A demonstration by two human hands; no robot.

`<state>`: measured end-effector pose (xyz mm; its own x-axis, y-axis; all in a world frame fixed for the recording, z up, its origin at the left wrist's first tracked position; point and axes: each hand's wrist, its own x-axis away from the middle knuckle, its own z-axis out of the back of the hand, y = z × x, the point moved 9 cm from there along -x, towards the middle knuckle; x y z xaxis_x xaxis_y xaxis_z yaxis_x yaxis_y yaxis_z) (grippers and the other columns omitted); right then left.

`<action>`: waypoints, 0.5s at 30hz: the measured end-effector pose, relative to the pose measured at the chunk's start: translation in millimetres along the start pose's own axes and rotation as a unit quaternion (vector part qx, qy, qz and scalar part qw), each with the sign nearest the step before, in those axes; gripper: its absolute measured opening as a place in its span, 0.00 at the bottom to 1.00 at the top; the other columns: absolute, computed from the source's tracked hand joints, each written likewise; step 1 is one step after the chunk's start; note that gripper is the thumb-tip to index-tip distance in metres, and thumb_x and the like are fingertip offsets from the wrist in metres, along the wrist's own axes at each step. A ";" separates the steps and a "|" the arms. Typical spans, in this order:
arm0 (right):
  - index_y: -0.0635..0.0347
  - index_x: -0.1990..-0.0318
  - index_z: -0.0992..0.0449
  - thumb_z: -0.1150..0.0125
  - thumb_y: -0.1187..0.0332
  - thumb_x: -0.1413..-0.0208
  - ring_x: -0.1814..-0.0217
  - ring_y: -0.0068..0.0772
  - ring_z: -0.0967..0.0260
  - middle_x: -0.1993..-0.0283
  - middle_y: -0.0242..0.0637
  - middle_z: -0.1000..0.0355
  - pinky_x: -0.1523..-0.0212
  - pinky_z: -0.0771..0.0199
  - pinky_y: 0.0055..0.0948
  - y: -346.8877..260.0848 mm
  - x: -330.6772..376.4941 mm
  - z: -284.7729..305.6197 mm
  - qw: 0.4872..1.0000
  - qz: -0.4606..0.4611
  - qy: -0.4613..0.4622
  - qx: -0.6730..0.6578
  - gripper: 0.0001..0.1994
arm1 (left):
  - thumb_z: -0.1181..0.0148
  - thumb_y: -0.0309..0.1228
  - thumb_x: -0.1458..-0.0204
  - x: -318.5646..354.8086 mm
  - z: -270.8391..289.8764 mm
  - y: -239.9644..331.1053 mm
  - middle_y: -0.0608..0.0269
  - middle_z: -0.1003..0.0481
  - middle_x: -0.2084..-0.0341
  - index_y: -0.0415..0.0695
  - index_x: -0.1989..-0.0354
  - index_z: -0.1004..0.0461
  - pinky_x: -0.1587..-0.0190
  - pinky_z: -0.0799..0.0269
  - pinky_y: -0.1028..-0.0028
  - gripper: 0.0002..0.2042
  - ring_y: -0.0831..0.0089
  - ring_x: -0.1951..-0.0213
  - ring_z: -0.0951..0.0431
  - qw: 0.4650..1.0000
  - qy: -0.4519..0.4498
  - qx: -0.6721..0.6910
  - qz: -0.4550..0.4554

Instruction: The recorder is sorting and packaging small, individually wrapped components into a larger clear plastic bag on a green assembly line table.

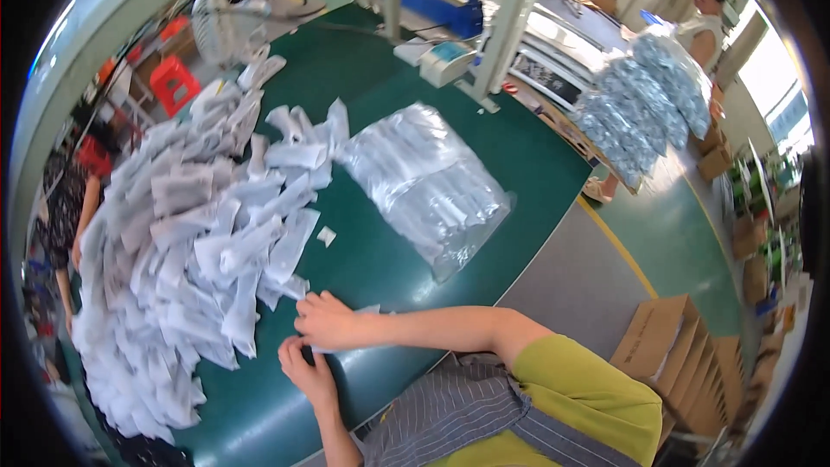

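Close together at the table's near edge, my right hand [330, 322] and my left hand [309, 374] bend their fingers inward. A small dark thing [307, 353] shows between them, with a whitish edge beside it; what it is, I cannot make out. Part of a pale packet [370, 309] peeks out past my right wrist, mostly hidden by the arm. Left of my hands spreads a big heap of white, frosted plastic packets [190, 251]. Beyond them lies a large clear plastic bag [424, 177] filled with rows of similar packets.
The green table [510, 130] bears a small white square [326, 236] and a white-blue device [447, 62] by a metal post. A fan [216, 26] and red stool [174, 85] stand behind the heap. Cardboard boxes [657, 337] sit right. One person carries silvery bags [644, 99]; another's arms show left.
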<state>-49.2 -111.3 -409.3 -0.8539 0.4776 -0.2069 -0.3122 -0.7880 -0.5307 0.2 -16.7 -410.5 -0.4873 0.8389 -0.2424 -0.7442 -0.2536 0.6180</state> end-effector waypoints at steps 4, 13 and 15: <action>0.57 0.67 0.24 0.43 0.61 0.45 0.57 0.45 0.30 0.64 0.41 0.27 0.57 0.30 0.45 27.3 14.7 6.6 0.994 0.025 -0.023 -0.107 0.09 | 0.43 0.24 0.47 9.8 6.2 -4.0 0.49 0.27 0.60 0.38 0.62 0.30 0.48 0.34 0.60 0.06 0.51 0.54 0.28 0.996 -0.001 0.090 0.029; 0.59 0.52 0.24 0.40 0.71 0.43 0.49 0.32 0.29 0.53 0.35 0.27 0.51 0.28 0.30 19.4 21.4 55.8 0.964 -0.036 -0.066 -0.254 0.11 | 0.43 0.21 0.43 7.3 20.5 -0.1 0.56 0.21 0.71 0.36 0.65 0.30 0.68 0.27 0.76 0.03 0.72 0.74 0.21 0.962 0.090 0.240 0.096; 0.58 0.51 0.24 0.39 0.71 0.44 0.48 0.36 0.31 0.52 0.36 0.28 0.49 0.29 0.33 7.3 29.0 34.1 0.973 -0.001 -0.109 -0.206 0.13 | 0.44 0.22 0.42 22.5 18.8 -12.6 0.57 0.21 0.73 0.36 0.64 0.30 0.68 0.26 0.76 0.03 0.73 0.74 0.21 0.947 0.088 0.274 0.146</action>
<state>-90.4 -116.4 -391.1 -0.9351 0.3508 -0.0505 -0.1594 -0.5436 -0.8241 7.3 14.5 -409.7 -0.7400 0.6662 -0.0932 -0.2417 -0.1341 0.9611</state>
